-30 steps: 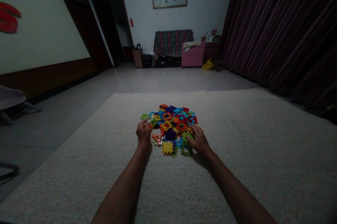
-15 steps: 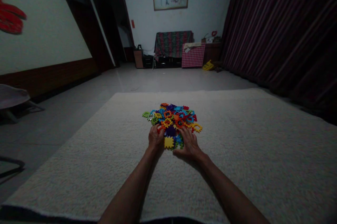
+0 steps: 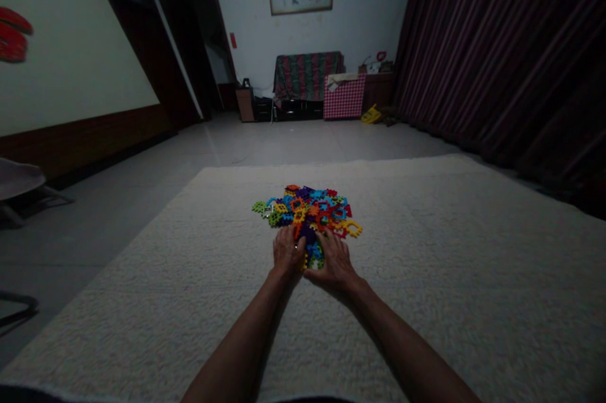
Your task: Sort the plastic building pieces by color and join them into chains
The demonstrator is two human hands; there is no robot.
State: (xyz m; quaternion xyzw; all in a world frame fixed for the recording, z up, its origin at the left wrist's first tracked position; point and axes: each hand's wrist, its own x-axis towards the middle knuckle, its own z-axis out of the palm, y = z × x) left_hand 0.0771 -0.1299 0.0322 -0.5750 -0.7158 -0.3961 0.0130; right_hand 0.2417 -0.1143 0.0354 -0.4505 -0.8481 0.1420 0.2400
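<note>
A heap of toothed plastic building pieces (image 3: 312,206) in many colours lies on the pale mat. At its near left side my left hand (image 3: 286,252) has an orange-red building piece (image 3: 297,230) between thumb and forefinger. My right hand (image 3: 335,259) rests on the near right side, thumb and fingers apart, curved around blue and green pieces (image 3: 315,254). Between both hands sits a dark purple piece (image 3: 308,234). Most of a yellow piece (image 3: 305,261) is hidden behind my left hand. Out at the right edge of the heap is a yellow ring-shaped piece (image 3: 353,228).
The pale mat (image 3: 426,276) covers much of the tiled floor (image 3: 156,163). A chair-like seat (image 3: 19,179) stands at the left, with dark curtains (image 3: 473,55) on the right. Cloth-covered furniture (image 3: 307,78) lines the far wall beside a yellow bag (image 3: 372,114).
My left hand has shifted right and now covers most of the yellow piece. My right hand has moved slightly inward. The view has turned a little.
</note>
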